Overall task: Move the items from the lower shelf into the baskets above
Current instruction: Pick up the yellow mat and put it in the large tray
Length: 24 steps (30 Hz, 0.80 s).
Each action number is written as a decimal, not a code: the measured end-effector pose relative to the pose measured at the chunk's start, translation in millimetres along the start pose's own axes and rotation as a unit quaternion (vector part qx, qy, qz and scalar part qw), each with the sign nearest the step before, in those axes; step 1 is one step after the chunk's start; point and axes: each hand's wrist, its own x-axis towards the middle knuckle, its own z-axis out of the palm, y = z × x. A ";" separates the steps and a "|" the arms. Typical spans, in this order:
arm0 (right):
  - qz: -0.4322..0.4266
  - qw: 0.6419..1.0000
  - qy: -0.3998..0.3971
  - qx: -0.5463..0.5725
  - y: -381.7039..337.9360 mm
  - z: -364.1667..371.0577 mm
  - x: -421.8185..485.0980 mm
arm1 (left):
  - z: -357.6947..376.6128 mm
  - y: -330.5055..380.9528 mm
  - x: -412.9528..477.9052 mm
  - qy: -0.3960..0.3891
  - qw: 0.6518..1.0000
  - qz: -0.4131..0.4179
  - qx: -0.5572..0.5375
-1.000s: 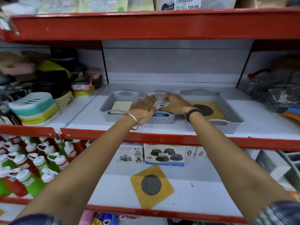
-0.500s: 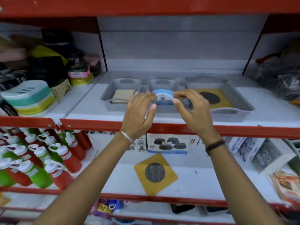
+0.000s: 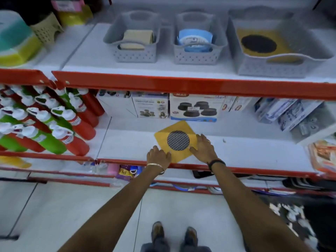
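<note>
A yellow square card with a round black mesh disc (image 3: 177, 140) lies on the lower shelf (image 3: 245, 153). My left hand (image 3: 158, 155) rests on its near left corner and my right hand (image 3: 203, 147) on its right edge, fingers spread, touching the card without lifting it. Above stand three grey baskets: the left basket (image 3: 134, 53) holds beige pads, the middle basket (image 3: 197, 55) holds blue round packs, and the large right basket (image 3: 272, 68) holds another yellow mesh card.
Boxes of black caps (image 3: 193, 108) stand at the back of the lower shelf. Red and green bottles (image 3: 54, 124) fill the left section. Packets (image 3: 283, 113) lie at right. The red shelf edge (image 3: 181, 84) runs just above my hands.
Both hands have left the blue pack in the middle basket and dropped to the lower shelf, landing on the yellow mesh card. The view has tilted downward.
</note>
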 end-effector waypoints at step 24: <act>-0.188 0.894 0.272 0.303 -42.1 -89.5 -119.0 | -112.5 -7.0 -92.5 0.176 0.819 0.240 -0.491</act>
